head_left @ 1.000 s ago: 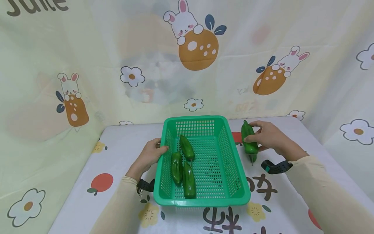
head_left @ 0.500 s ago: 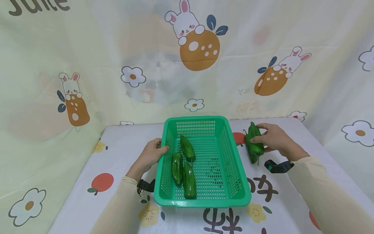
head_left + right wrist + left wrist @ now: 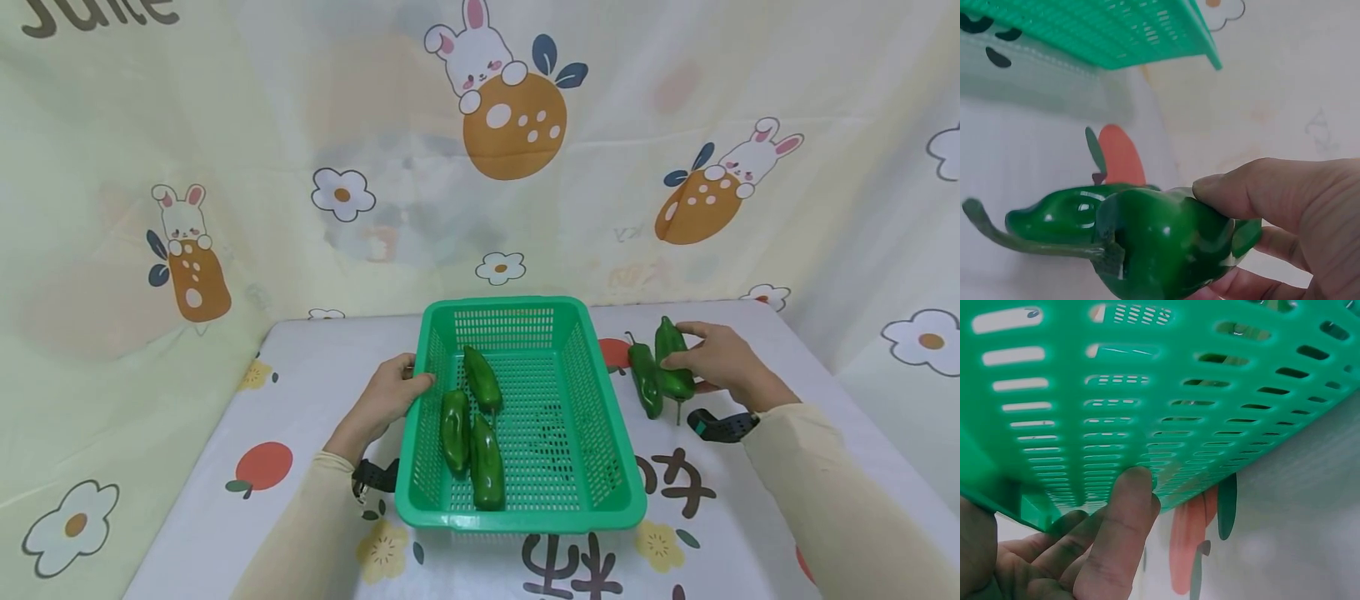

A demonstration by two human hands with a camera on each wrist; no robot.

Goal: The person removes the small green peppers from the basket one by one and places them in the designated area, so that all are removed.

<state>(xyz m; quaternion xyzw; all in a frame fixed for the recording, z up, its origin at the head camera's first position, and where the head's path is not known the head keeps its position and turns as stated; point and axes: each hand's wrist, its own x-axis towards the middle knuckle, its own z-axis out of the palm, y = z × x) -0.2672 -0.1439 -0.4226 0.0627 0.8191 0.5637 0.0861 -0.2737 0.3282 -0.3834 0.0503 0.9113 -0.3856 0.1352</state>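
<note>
My left hand (image 3: 387, 400) grips the left rim of a green plastic basket (image 3: 525, 520), thumb over the edge and fingers against the outer slotted wall (image 3: 1116, 450). Three green peppers (image 3: 487, 462) lie along the left side inside. Right of the basket, my right hand (image 3: 720, 362) holds a glossy green pepper (image 3: 672, 360) between thumb and fingers, its stem toward me. Another green pepper (image 3: 645, 381) lies on the table just left of the held one. In the right wrist view the held pepper (image 3: 1160, 244) partly covers that other pepper (image 3: 1054, 215).
The table has a white cloth (image 3: 322, 350) printed with fruit, flowers and dark characters. Behind it hangs a pale curtain (image 3: 390, 275) with rabbit prints. A dark band (image 3: 722, 426) is around the right wrist, another (image 3: 375, 475) around the left.
My right hand has moved right with the held pepper, so the pepper underneath or behind it now shows separately on the table. The left hand and basket have stayed put.
</note>
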